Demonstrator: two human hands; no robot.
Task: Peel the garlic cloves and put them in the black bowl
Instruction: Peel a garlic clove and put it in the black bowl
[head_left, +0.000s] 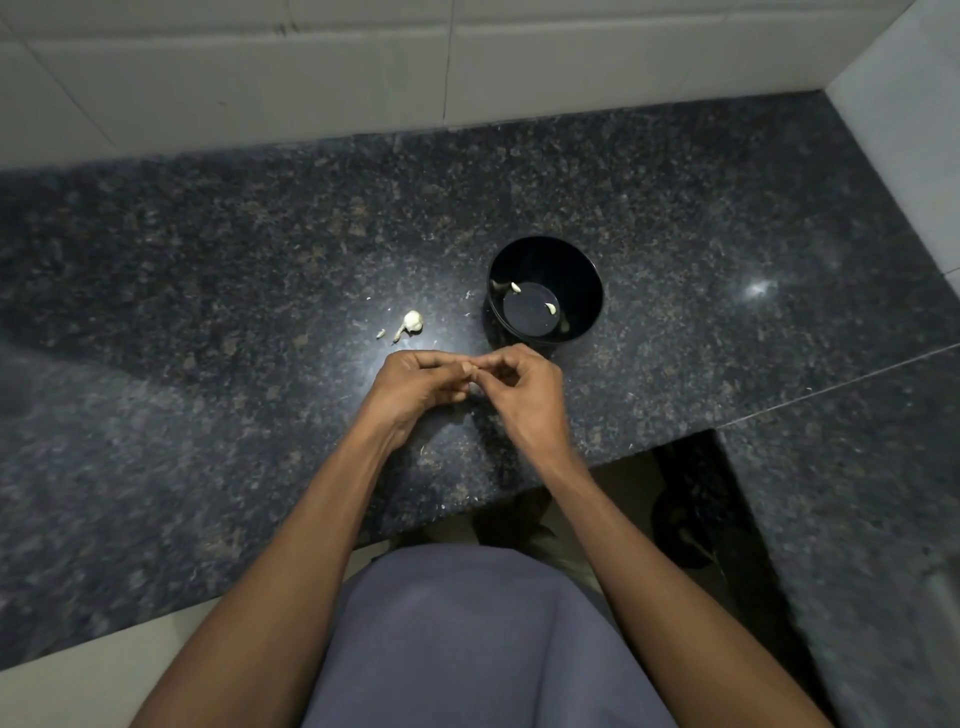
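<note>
My left hand (415, 387) and my right hand (522, 395) meet fingertip to fingertip over the dark granite counter (208, 312), pinching a small garlic clove (474, 387) that is mostly hidden by the fingers. Just beyond the hands stands the black bowl (582, 270), with two peeled cloves (550, 307) lying on its bottom. To the left of the bowl a piece of garlic bulb (411, 322) lies on the counter with small scraps of peel (382, 333) beside it.
A white tiled wall (311, 78) closes the back, and another wall (909, 130) closes the right side. The counter's front edge (467, 512) runs diagonally below my wrists, with a cut-out gap (685, 493) at right. Peel flakes dot the counter.
</note>
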